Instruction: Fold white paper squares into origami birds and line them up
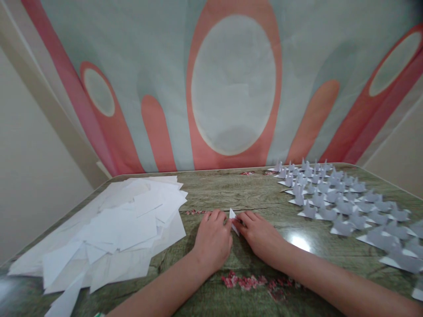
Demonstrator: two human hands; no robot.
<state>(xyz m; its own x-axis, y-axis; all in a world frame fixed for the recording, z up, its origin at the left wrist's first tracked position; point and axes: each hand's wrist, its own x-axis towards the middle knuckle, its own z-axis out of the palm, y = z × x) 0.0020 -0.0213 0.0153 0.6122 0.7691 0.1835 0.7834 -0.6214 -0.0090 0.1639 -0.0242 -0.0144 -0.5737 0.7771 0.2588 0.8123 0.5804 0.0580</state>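
Observation:
Between my two hands, at the middle of the table, is a small piece of folded white paper (233,216) with a pointed tip facing away from me. My left hand (214,240) rests on the table with its fingers curled in, thumb and fingertips against the paper's left edge. From the other side my right hand (259,233) pinches the paper between thumb and fingers. Its lower part is partly covered by the fingers.
A spread pile of loose white paper sheets (132,220) covers the table's left side. Rows of folded white paper birds (340,198) stand on the right. Behind the wooden-patterned table (218,189) hangs a grey and coral printed backdrop (234,88).

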